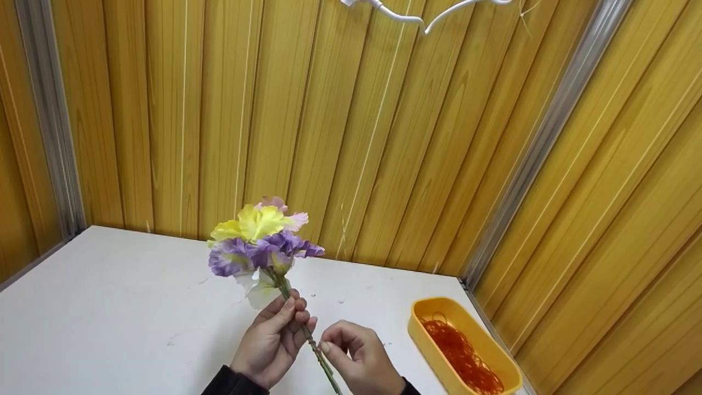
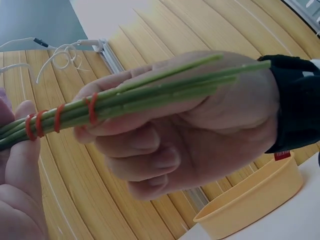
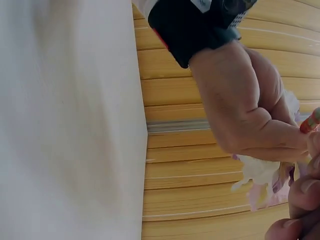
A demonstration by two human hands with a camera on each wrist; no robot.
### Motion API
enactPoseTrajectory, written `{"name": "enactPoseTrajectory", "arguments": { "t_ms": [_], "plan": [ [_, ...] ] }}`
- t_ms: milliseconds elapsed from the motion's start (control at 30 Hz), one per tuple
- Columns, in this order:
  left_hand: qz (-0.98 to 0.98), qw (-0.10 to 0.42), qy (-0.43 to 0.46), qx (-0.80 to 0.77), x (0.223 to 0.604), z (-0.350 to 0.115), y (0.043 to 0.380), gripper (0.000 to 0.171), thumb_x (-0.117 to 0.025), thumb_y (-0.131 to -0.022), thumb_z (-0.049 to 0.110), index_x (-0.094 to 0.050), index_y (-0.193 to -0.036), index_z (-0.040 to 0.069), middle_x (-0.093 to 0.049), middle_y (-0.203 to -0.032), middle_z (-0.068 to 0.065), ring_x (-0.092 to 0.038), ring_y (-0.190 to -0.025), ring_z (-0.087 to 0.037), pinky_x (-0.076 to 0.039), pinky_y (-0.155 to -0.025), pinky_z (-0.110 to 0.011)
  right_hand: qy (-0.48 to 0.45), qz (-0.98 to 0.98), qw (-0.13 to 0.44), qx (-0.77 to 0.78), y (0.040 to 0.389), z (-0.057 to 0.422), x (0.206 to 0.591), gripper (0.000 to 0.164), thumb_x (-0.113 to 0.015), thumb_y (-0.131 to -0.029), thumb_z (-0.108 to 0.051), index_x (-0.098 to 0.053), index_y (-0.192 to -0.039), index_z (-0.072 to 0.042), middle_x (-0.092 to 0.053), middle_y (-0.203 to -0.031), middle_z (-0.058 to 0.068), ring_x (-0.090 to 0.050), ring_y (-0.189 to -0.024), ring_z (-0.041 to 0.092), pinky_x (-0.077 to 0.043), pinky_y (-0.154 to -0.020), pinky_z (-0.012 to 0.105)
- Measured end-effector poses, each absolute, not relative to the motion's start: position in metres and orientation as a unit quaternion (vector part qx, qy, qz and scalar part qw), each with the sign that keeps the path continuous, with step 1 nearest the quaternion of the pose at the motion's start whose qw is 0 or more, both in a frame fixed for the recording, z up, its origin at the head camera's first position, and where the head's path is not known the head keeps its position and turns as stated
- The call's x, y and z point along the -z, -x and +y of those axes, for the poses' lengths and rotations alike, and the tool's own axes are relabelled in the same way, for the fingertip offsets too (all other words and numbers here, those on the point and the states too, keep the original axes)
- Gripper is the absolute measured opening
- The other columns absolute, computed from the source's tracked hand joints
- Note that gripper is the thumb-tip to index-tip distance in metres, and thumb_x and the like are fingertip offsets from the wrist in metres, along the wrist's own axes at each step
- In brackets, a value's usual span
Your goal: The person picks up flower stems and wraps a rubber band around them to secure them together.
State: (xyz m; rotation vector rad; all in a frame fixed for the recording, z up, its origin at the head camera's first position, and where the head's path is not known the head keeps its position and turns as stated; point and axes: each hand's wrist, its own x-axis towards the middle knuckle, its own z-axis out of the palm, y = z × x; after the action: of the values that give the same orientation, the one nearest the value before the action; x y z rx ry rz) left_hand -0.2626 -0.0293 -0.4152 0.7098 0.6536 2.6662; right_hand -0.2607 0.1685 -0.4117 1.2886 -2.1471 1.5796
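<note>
My left hand (image 1: pixel 271 345) grips a small bunch of artificial flowers (image 1: pixel 263 241) by the upper stems, with yellow, purple, pink and white blooms above the fingers. The green stems (image 2: pixel 150 100) slant down to the right. In the left wrist view, several turns of a red rubber band (image 2: pixel 92 108) circle them below the left fingers. My right hand (image 1: pixel 362 356), thumb and index finger curled together, pinches at the lowest turn beside the stems. In the right wrist view, the left hand (image 3: pixel 235 105) holds the bunch while right fingertips (image 3: pixel 305 192) show at the edge.
A yellow tray (image 1: pixel 430 351) holding a heap of red rubber bands (image 1: pixel 458 348) stands right of the hands on the white table (image 1: pixel 109 307). Wood-patterned panels (image 1: pixel 274 109) rise behind and at both sides. A white cable (image 1: pixel 403 18) hangs at the top.
</note>
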Motion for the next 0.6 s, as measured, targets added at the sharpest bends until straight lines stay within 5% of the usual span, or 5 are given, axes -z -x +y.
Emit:
{"name": "enactPoseTrajectory", "arguments": {
  "t_ms": [367, 600],
  "plan": [
    [0.304, 0.083, -0.158, -0.936, 0.402, -0.029, 0.264, 0.012, -0.053, -0.1, 0.015, -0.064, -0.104, 0.015, -0.069, -0.099, 0.003, -0.068, -0.096, -0.007, -0.053, -0.104, -0.03, -0.425, -0.728, 0.018, -0.537, 0.27, 0.175, 0.405, 0.011, -0.057, -0.098, -0.011, -0.062, -0.096, -0.002, -0.053, -0.073, 0.024, -0.046, -0.062, -0.004, -0.044, -0.051, 0.013],
    [0.319, 0.024, -0.119, -0.94, 0.392, -0.036, 0.262, 0.009, -0.056, -0.099, 0.016, -0.063, -0.104, 0.013, -0.068, -0.098, 0.002, -0.069, -0.095, -0.008, -0.052, -0.104, -0.034, -0.395, -0.743, 0.029, -0.539, 0.268, 0.176, 0.394, 0.015, -0.057, -0.099, -0.019, -0.063, -0.098, -0.005, -0.06, -0.081, 0.025, -0.055, -0.066, 0.001, -0.056, -0.057, 0.022]
  ]
}}
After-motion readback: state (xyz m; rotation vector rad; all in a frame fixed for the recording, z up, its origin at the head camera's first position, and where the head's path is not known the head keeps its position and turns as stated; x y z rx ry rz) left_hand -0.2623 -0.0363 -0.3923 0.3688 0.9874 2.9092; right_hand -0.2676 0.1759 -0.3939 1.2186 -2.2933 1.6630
